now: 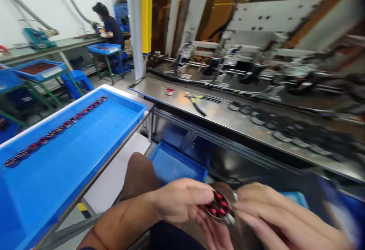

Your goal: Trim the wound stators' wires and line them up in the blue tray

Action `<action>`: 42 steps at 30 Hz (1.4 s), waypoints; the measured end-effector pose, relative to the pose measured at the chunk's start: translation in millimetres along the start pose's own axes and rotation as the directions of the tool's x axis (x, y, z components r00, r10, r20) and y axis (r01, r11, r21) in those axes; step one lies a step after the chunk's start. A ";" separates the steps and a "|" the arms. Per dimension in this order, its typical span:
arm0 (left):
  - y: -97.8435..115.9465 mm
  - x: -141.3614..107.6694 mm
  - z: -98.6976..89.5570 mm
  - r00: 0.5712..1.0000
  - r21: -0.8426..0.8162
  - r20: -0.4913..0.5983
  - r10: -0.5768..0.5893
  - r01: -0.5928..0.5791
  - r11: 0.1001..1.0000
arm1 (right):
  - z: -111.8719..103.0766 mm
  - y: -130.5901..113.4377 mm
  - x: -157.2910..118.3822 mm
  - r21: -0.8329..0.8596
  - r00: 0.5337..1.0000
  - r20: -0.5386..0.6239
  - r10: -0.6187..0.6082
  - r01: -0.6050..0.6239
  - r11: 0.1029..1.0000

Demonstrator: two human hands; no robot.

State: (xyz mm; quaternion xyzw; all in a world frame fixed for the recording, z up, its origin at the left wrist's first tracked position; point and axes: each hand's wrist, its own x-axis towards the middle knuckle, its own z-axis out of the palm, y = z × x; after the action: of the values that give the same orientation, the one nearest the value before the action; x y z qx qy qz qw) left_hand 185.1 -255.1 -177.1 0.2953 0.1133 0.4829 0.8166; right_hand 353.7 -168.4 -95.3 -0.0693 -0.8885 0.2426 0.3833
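Observation:
My left hand (188, 202) is closed round a small round part (219, 205) with red windings and a dark rim, held low in front of me. Close to its right side is my right hand (270, 212), fingers pinched together near the part's silvery end; whatever they grip is too small and blurred to name. To the left, a blue tray (74, 147) holds a slanting row of similar red and dark parts (58, 130). One more red-topped part (170, 91) stands on the metal ledge (182, 103), left of pliers (198, 103) with black and green handles.
Several dark round pieces (268, 118) line the ledge's right side, below the machine's fixtures (242, 63). A lower blue bin (176, 164) sits beneath the ledge. Another person (112, 27) works at a far bench, near blue trays on stands.

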 end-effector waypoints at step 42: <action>32.3 2.9 26.6 0.962 0.174 -0.237 0.139 -0.099 0.980 | -1.5 2.6 21.3 0.221 0.967 -0.166 0.194 -0.156 0.963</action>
State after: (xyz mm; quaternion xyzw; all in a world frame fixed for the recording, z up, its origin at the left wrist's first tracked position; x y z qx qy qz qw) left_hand 175.8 -250.9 -136.5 0.3039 0.2349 0.5536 0.7389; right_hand 339.7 -159.0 -81.9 -0.1300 -0.8093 0.3587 0.4465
